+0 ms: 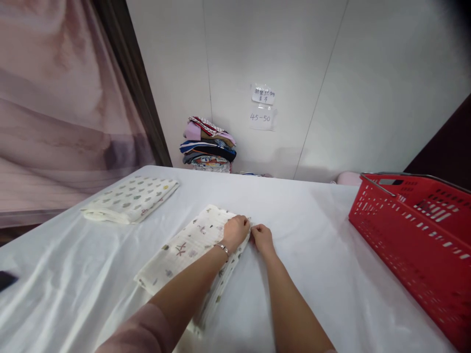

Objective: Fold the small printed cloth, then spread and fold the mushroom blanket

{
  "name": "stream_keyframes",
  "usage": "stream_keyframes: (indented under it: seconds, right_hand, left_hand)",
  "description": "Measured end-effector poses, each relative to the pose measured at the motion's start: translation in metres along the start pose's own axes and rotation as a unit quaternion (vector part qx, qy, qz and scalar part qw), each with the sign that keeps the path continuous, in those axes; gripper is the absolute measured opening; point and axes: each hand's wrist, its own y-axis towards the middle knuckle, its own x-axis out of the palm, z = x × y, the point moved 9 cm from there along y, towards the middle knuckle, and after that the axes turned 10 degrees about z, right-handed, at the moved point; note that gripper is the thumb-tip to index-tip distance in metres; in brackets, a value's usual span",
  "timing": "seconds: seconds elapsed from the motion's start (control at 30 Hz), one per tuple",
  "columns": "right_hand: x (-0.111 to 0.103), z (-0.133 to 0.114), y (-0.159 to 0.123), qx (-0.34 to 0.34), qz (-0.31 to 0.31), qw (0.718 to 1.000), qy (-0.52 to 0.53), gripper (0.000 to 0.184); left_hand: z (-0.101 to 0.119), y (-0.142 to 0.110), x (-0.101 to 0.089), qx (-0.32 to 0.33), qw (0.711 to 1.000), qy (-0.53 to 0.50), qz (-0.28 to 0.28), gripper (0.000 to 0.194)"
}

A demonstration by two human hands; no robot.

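A cream cloth [195, 240] with small printed figures lies folded in a long strip on the white-covered table [309, 274]. My left hand [236, 230], a bracelet at its wrist, is closed on the cloth near its far right corner. Just right of it, my right hand [262, 238] pinches the edge of the same corner. Both hands are close together, with a small gap between them. My left forearm hides part of the cloth's near side.
Another folded cream cloth [132, 198] with a grey-green print lies at the table's far left. A red perforated basket [408, 245] stands on the right. Behind the table rises a stack of folded fabrics [209, 144]. Paper signs [263, 117] hang on the wall; a pink curtain [69, 108] is at left.
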Motion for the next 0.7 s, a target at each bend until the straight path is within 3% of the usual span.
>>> stream_keyframes:
  seconds: [0.27,0.53,0.7]
  right_hand:
    - [0.0,0.0,0.002,-0.025,0.006,1.0,-0.003,0.014]
    - [-0.001,0.0,0.002,-0.035,0.014,0.999,-0.013,0.015]
    - [-0.011,-0.007,0.002,-0.049,0.056,0.997,-0.02,0.025]
  left_hand:
    - [0.006,-0.004,0.012,0.041,0.999,0.004,0.005,0.028]
    - [0.01,-0.009,0.008,0.065,0.998,0.006,0.002,0.027]
    - [0.012,-0.018,0.005,0.075,0.997,-0.013,-0.001,0.022]
